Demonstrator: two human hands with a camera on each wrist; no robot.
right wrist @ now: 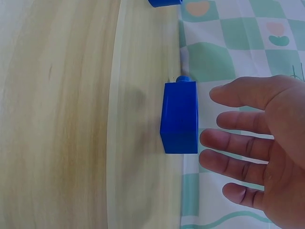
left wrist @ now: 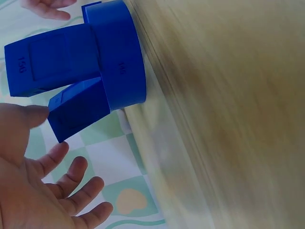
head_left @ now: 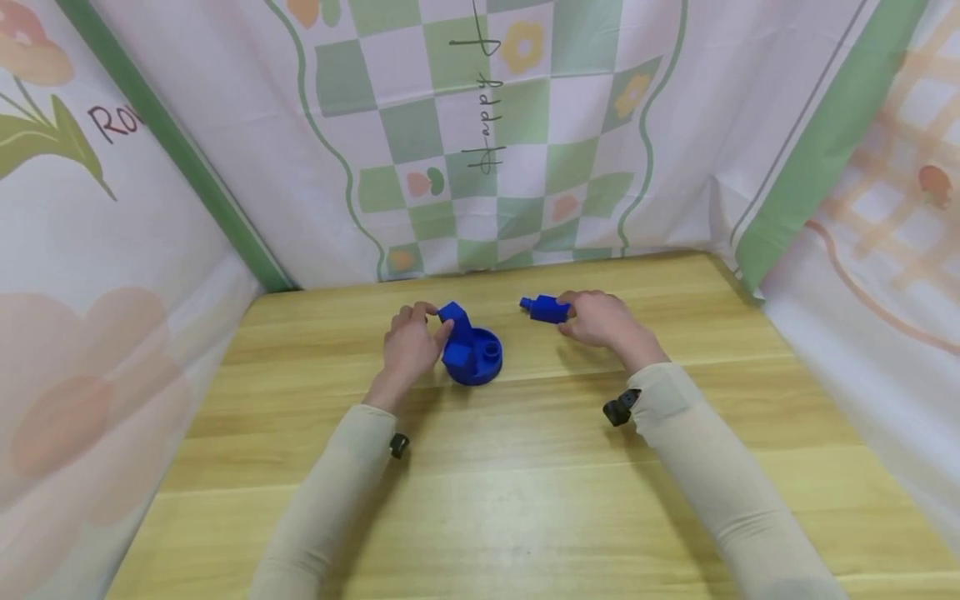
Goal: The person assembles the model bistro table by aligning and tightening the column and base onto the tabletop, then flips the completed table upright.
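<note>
A blue round base [head_left: 487, 375] stands on the table with a small ring-shaped socket on its top. Two blue rectangular blocks rise from it, a nearer one [head_left: 457, 356] and a farther one [head_left: 453, 314]. My left hand [head_left: 411, 343] is at its left, thumb and index tips right at the end of the farther block, the other fingers loosely bent. To the right lies a separate blue block [head_left: 549, 309] with a narrow stepped knob at its left end. Beside that block's right end is my right hand [head_left: 600, 319], fingers loosely extended; a gap shows between them in the right wrist view.
The wooden table [head_left: 495, 500] ends at a hanging cloth [head_left: 465, 125] with a green and white check, close behind the blue pieces. More cloth hangs at the left and right sides. A small black device [head_left: 621, 408] sits at each wrist.
</note>
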